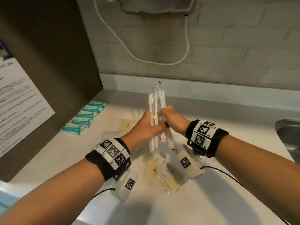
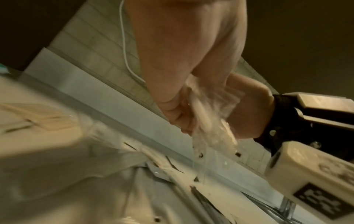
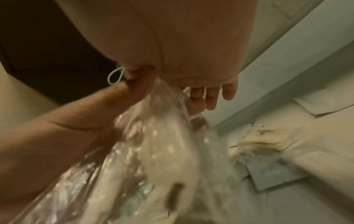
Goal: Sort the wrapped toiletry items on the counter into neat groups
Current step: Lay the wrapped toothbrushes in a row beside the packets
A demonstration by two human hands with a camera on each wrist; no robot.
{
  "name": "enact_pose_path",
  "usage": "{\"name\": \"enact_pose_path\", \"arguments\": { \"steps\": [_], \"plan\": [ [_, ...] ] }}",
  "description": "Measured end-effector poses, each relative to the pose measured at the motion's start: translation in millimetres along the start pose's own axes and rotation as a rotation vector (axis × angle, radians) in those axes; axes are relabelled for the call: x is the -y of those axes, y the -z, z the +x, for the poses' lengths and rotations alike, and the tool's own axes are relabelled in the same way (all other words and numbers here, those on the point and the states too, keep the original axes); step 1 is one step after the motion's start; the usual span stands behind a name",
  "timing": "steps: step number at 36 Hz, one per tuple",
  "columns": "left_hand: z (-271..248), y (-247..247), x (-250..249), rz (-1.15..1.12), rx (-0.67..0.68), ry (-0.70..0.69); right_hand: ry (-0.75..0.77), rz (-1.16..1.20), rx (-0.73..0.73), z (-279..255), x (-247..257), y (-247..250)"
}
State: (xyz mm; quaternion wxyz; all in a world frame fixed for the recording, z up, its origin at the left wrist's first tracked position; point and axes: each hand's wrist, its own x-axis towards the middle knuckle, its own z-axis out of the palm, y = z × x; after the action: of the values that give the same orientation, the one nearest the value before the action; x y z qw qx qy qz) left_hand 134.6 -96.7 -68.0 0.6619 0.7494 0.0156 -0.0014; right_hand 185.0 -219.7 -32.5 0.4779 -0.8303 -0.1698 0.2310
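Above the counter (image 1: 211, 143), left hand (image 1: 142, 132) and right hand (image 1: 172, 120) both grip a bunch of clear-wrapped toothbrushes (image 1: 156, 101), upright, right of the teal packets (image 1: 86, 116).

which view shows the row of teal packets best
The head view: the teal packets lie in a neat row on the counter beside the dark cabinet wall. The left wrist view catches only a teal sliver at its left edge; the right wrist view shows none.

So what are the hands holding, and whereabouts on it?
Both the left hand and the right hand grip a bundle of clear-wrapped toothbrushes around its middle, standing it upright above the counter.
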Motion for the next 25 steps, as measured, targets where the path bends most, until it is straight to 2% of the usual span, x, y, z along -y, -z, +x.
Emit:
{"name": "enact_pose_path", "arguments": {
  "steps": [3, 11, 16, 18, 22, 25],
  "plan": [
    [-6.9, 27.6, 8.2, 0.099, -0.041, 0.006, 0.007, -0.049, 0.093, 2.3, 8.4, -16.3],
    [-10.5, 119.6, 17.6, 0.135, -0.106, 0.048, 0.071, -0.093, 0.302, 23.8, 53.0, -55.9],
    [-3.9, 189.7, 20.5, 0.195, -0.226, 0.065, 0.036, -0.273, 0.239, 61.0, 68.7, -77.7],
    [-0.4, 212.7, 23.3, 0.203, -0.24, 0.094, 0.003, -0.401, 0.204, 77.4, 68.6, -86.5],
    [7.9, 243.2, 30.5, 0.216, -0.212, 0.118, -0.091, -0.88, 0.195, 109.6, 54.1, -115.4],
    [14.1, 250.3, 37.6, 0.221, -0.197, 0.145, -0.103, -1.054, 0.274, 127.0, 49.5, -145.3]
  ]
}}
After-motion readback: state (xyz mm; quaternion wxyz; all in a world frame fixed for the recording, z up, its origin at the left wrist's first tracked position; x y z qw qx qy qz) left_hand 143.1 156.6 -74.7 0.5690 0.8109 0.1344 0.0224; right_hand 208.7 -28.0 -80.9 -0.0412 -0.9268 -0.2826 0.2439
